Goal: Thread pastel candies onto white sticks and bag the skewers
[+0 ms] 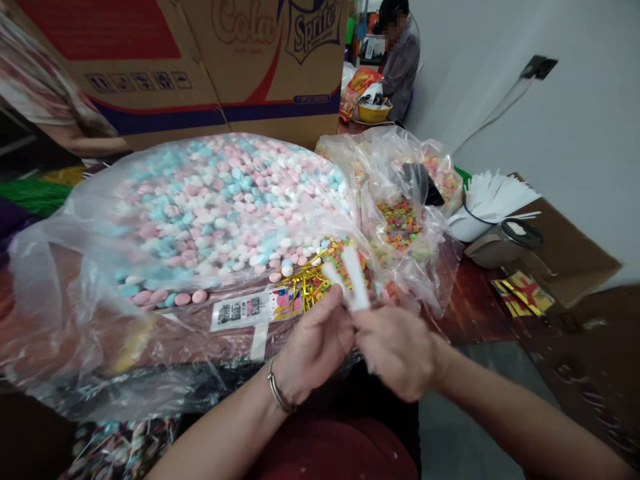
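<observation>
My right hand (397, 347) is closed, pinching a white strip (356, 279) whose blurred end points up and away from me. Beside it, my left hand (317, 340), with a metal bracelet at the wrist, curls its fingers; a second white strip (331, 272) rises at its thumb. The hands meet over the near table edge. Just beyond them lie small colourful ring-shaped pieces (333, 252) and a bunch of gold ties (307, 287). A printed label card (245, 310) lies left of the hands.
A large clear bag of pink, blue and white candies (220, 207) covers the table. Behind stands a cardboard box (240, 80). Right are a bag of coloured rings (400, 220), a cup of white strips (490, 200) and a dark-lidded container (505, 241). Other people (403, 60) are near.
</observation>
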{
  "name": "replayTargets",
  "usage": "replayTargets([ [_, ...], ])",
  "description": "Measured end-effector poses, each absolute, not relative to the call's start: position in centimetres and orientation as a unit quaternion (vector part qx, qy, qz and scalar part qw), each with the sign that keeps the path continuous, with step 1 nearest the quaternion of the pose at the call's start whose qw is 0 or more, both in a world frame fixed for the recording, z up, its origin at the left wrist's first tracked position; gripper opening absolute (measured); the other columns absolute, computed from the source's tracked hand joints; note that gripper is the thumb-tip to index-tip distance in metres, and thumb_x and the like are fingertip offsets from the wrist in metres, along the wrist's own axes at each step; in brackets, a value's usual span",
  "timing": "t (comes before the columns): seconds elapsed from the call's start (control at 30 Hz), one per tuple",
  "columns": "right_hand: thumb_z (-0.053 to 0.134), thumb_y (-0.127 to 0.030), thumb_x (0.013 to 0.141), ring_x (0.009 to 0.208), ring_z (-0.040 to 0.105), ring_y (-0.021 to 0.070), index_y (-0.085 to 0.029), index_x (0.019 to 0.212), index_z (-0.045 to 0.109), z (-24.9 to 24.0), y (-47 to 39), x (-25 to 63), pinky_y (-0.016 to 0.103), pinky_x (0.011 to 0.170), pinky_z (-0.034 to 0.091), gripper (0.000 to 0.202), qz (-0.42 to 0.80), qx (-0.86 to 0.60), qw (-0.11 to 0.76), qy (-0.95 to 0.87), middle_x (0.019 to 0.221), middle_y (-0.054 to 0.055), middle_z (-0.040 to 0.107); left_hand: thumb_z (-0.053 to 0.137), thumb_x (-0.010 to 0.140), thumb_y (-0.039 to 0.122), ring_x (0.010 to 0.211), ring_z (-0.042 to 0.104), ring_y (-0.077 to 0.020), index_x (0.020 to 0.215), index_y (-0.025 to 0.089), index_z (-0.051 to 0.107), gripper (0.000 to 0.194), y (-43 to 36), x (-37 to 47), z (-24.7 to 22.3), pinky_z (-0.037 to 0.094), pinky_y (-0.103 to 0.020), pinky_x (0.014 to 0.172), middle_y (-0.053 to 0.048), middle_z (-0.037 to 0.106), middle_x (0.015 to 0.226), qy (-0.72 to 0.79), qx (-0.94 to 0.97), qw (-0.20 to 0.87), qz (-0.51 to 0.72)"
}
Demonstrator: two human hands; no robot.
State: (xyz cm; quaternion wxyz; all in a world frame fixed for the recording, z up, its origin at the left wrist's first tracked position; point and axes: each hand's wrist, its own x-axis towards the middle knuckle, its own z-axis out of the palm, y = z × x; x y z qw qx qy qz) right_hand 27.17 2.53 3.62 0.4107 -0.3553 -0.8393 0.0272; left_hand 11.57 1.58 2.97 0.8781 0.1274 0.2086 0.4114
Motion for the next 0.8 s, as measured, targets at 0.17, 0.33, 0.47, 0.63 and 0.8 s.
replayTargets([
  [0.17,0.041,-0.020,0.094,0.084,0.061,0.0162,-0.016,0.098,0.063,-0.8,0.2,23.7,0.030,0.072,0.053,0.023,-0.105,-0.191,0.382,-0.898,0.103,0.009,0.071,0.072,0.078,0.022,0.075,0.071,-0.0201,0.075,0.012,0.063,0.013,2.0,10.2,1.7,0.056,-0.032,0.079,0.000,0.063,0.057,0.286,0.058,0.805,0.516],
  [0.33,0.045,-0.038,0.095,0.109,0.054,0.0246,-0.014,0.121,0.055,-1.8,-0.4,22.9,0.041,0.090,0.048,0.037,-0.099,-0.311,0.483,-0.813,0.116,0.015,0.062,0.076,0.075,0.026,0.063,0.069,-0.0170,0.084,0.013,0.064,0.020,1.7,9.0,1.1,0.058,-0.027,0.064,0.000,0.064,0.059,0.275,0.094,0.772,0.565],
  [0.47,0.041,-0.034,0.096,0.108,0.058,0.0234,-0.019,0.120,0.053,-0.9,0.1,22.7,0.042,0.091,0.048,0.030,0.122,-0.418,0.515,-0.739,0.114,0.012,0.062,0.080,0.070,0.030,0.053,0.067,-0.0156,0.087,0.011,0.066,0.030,0.2,9.4,0.1,0.056,-0.022,0.050,-0.002,0.067,0.059,0.270,0.125,0.794,0.529],
  [0.63,0.051,-0.045,0.091,0.080,0.064,0.0156,-0.021,0.102,0.059,0.0,0.9,22.5,0.027,0.069,0.053,0.027,0.514,-0.445,0.399,-0.616,0.091,0.003,0.067,0.079,0.071,0.033,0.048,0.066,-0.0174,0.085,0.010,0.065,0.030,-2.3,9.1,-1.6,0.055,-0.022,0.041,-0.005,0.068,0.058,0.282,0.146,0.836,0.448],
  [0.8,0.057,-0.039,0.086,0.057,0.052,0.0094,-0.018,0.087,0.064,-0.6,0.8,21.6,0.020,0.051,0.042,0.022,0.573,-0.456,0.338,-0.591,0.068,-0.002,0.060,0.080,0.070,0.033,0.050,0.068,-0.0180,0.082,0.008,0.066,0.031,-4.3,8.1,-3.1,0.057,-0.023,0.044,-0.008,0.071,0.061,0.304,0.135,0.857,0.392],
])
